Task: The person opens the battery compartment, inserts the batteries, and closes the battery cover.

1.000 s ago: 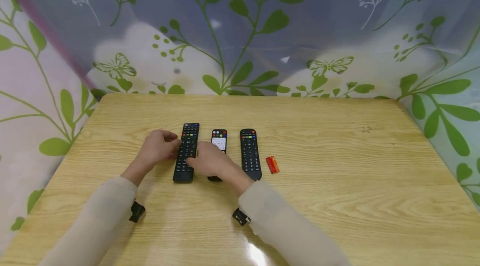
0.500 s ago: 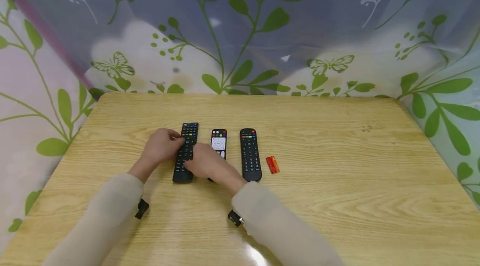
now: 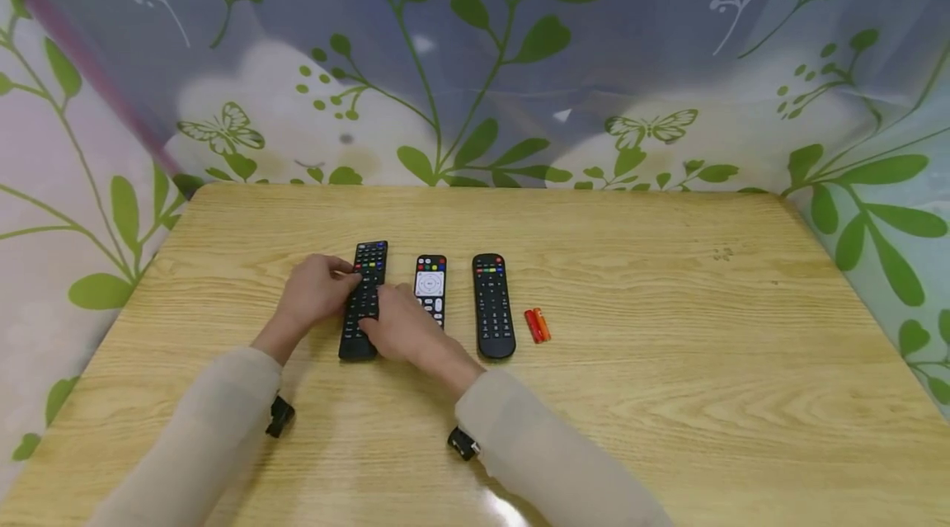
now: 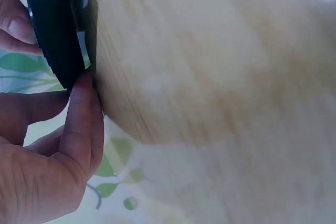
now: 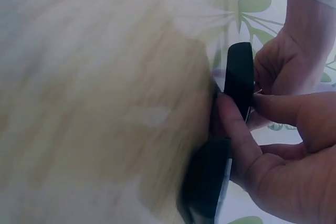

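Observation:
A long black remote control [image 3: 365, 298] lies leftmost of the remotes in the head view, its buttons facing up. From its left side my left hand [image 3: 315, 292] pinches the upper half, thumb on the face. My right hand [image 3: 404, 327] grips the lower right side between thumb and fingers. In the left wrist view, the left hand [image 4: 50, 166] holds one end of the remote [image 4: 55, 30], and its fingertips go under the edge. The right wrist view has the remote [image 5: 239, 72] between the right hand's [image 5: 294, 150] thumb and index finger.
Beside the right hand lies a smaller remote [image 3: 430, 284] with a white button panel, its lower end hidden. A third, rounded black remote [image 3: 493, 304] lies further right, next to two red-orange batteries [image 3: 538, 325]. A patterned curtain [image 3: 475, 57] borders the wooden table [image 3: 668, 345].
My left thumb has come onto the face of the long remote. Both hands and that remote have shifted slightly left, and more of the middle remote shows. The batteries stay put.

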Available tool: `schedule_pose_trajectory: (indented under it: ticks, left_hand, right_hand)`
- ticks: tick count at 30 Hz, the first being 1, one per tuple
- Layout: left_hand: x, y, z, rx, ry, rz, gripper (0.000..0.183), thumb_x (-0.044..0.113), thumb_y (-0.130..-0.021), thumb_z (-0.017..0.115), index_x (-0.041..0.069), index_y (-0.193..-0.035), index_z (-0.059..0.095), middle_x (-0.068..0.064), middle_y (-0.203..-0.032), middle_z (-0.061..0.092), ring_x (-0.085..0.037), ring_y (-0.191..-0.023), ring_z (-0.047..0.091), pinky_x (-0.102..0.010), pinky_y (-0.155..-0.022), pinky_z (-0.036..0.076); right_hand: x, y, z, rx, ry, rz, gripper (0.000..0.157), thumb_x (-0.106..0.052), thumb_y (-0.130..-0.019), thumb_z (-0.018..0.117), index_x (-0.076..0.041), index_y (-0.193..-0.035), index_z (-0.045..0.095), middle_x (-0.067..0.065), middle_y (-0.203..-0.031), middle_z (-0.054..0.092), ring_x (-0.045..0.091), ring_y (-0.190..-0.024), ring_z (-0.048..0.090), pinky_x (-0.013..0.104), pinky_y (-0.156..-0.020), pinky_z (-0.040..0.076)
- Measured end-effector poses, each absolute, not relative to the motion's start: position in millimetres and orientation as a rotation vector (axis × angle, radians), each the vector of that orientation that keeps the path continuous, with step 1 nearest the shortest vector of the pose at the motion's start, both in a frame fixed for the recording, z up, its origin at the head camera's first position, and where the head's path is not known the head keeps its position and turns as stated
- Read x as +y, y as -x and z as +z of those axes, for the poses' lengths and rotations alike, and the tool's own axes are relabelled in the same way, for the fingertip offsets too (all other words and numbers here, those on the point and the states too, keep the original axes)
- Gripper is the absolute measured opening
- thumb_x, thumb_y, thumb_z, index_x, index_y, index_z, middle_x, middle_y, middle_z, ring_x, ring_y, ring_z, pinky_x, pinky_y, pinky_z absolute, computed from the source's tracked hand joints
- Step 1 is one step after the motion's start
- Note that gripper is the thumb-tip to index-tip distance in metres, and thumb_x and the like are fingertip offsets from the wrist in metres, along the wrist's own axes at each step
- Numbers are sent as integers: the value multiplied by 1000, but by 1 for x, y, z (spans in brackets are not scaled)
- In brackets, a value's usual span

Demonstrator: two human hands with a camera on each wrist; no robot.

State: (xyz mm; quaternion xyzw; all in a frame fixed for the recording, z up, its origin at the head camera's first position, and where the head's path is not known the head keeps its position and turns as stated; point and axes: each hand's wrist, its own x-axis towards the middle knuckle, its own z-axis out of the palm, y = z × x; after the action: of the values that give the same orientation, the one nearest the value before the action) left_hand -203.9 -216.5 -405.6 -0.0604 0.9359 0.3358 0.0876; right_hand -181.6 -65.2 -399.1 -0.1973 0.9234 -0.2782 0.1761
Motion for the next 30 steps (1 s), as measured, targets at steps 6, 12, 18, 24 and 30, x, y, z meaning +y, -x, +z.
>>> schedule_pose_trajectory:
  ticks: [6,12,18,24,30]
  left_hand:
    - [-220,199,-405,2761,219,1134,35,17,-97,55,-10,-120,59,-24,-102,66,-22,-75,65,-27,-59,54]
    - [-222,195,-393,2629,277,1365,36,16,-99,53,-7,-127,55,-24,-108,59,-21,-80,64,-28,-67,58]
    - [-219,190,-380,2605,270,1459,38,15,-99,53,-7,-130,52,-21,-105,57,-16,-76,63,-31,-69,59]
    - [-216,187,-374,2606,264,1496,39,16,-99,54,-7,-130,52,-20,-104,57,-16,-74,63,-33,-70,59]
    - [-214,183,-371,2590,271,1512,42,20,-99,55,-6,-132,51,-21,-108,56,-18,-79,62,-29,-69,58]
  right_hand:
    - [-59,181,-401,2554,583,-993,42,-22,-95,60,2,-129,53,15,-118,59,18,-107,54,27,-93,46]
    - [-50,179,-393,2415,554,-1219,49,-21,-97,58,-2,-140,44,12,-125,54,12,-103,57,21,-84,49]
    - [-44,174,-383,2329,491,-1336,57,-21,-97,59,-4,-146,36,10,-128,55,16,-103,62,20,-76,52]
    - [-38,170,-375,2338,476,-1350,58,-25,-97,59,-6,-147,35,7,-118,62,16,-102,62,24,-78,52]
    - [-32,166,-373,2243,459,-1433,68,-29,-94,63,-7,-149,30,5,-119,59,12,-98,61,23,-73,53]
